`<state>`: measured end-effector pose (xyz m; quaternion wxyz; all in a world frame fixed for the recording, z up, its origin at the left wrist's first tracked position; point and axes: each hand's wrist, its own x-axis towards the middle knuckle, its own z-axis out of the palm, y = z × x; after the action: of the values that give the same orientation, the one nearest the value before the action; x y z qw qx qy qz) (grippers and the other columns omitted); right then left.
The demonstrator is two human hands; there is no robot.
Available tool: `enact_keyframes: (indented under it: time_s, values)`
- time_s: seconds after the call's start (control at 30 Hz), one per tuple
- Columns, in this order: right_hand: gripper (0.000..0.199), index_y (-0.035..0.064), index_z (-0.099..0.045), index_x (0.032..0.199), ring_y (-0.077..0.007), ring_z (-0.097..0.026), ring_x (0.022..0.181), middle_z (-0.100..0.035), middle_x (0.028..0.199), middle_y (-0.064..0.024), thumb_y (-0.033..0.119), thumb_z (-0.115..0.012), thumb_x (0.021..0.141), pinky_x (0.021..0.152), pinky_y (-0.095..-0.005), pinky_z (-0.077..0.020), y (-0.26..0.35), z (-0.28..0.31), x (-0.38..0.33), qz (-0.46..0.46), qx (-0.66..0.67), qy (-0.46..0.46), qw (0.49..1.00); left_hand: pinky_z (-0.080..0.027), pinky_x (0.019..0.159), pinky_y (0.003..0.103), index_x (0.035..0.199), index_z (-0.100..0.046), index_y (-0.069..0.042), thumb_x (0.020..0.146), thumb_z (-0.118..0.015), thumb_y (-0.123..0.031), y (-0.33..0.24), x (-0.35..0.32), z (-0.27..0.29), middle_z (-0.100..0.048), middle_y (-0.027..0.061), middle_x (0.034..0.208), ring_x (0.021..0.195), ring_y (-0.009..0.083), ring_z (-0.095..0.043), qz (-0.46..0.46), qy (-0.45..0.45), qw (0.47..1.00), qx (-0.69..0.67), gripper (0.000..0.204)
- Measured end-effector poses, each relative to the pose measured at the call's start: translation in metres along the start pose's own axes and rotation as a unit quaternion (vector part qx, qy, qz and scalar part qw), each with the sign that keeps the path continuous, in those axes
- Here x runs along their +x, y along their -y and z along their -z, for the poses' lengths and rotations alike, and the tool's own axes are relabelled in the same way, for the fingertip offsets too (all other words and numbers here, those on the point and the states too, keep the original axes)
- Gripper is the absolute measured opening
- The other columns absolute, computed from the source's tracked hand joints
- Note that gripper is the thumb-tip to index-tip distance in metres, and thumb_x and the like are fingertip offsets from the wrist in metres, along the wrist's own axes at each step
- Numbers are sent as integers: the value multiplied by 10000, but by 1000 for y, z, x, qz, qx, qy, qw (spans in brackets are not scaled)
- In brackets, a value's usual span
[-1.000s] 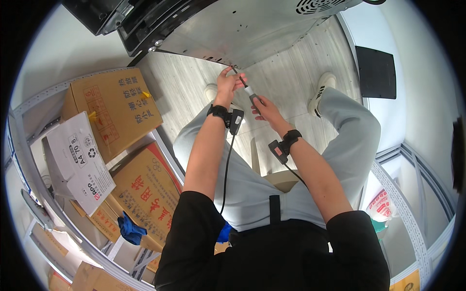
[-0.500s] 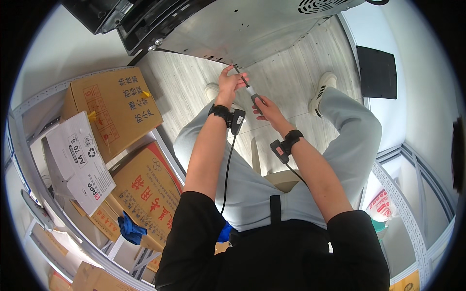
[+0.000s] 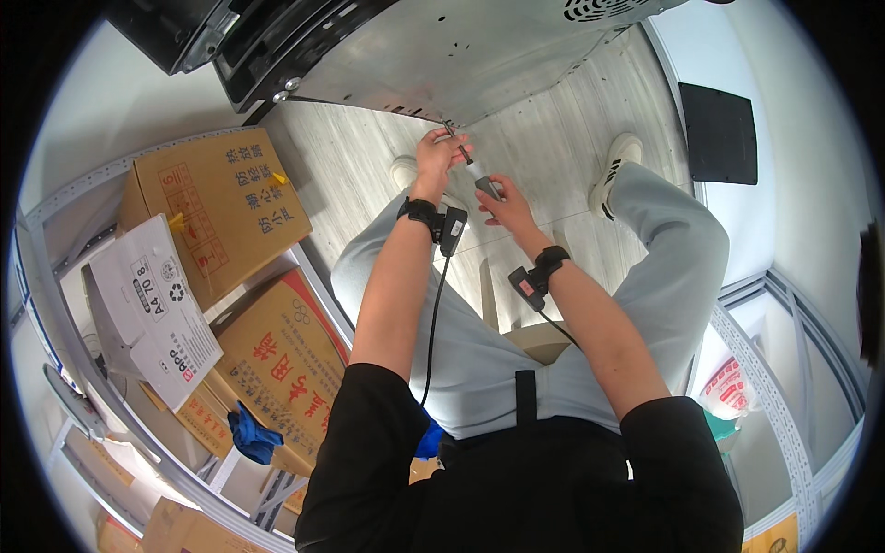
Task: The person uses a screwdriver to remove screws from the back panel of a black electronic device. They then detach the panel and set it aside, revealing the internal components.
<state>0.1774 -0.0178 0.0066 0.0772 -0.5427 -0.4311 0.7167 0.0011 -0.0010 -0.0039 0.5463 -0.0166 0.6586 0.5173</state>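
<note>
- Screwdriver (image 3: pixel 476 171): grey handle, pale collar, dark shaft. From where I stand, it slants far and left between the person's two hands, above the floor (image 3: pixel 369 152), its tip at the lower edge of the metal housing (image 3: pixel 452 60). Contact at the tip is too small to confirm.
- Right hand (image 3: pixel 509 206): grip closed round the screwdriver handle, fingers curled; the butt end shows.
- Left hand (image 3: pixel 433 158): fingers partly bent about the shaft, close to the housing edge. I cannot tell whether this grip pinches the shaft or only guides it.
- Each wrist carries a black strap with a small black module; a dark cable runs back from each.
- Metal housing: bare grey face at the far side, with small slots along its lower edge and a round vent at far right; black parts adjoin it at far left.
- Light shoes stand on the floor, one left and one right of the hands.
- Left: a shelving rack with a brown carton (image 3: pixel 217 203), a white carton (image 3: pixel 157 304) and a blue cloth (image 3: pixel 253 435) near it.
- Right: a black panel (image 3: pixel 719 134) against the wall; nearer, a white-and-red bag (image 3: pixel 726 389) beside a metal frame.
</note>
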Motion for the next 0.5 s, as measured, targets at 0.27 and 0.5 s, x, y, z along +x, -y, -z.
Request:
enact_keyframes:
  time_s: [0.27, 0.5]
  values:
    - [417, 98, -531, 1048, -225, -587, 736, -604, 838, -90, 408, -623, 786, 688, -315, -455, -18, -10, 9, 205, -219, -166, 939, -563, 599, 286, 1072, -462, 25, 801, -594, -2, -1, -1, -7, -605, 125, 838, 716, 235, -651, -11, -15, 998, 54, 302]
    - [474, 104, -534, 1030, -108, -579, 778, -612, 883, -26, 534, -402, 879, 703, -262, -437, -5, 15, 6, -146, 187, 142, 961, -561, 631, 311, 1071, -448, 50, 811, -565, 3, 0, 4, 3, -597, 155, 888, 754, 250, -647, 14, -14, 999, 26, 289]
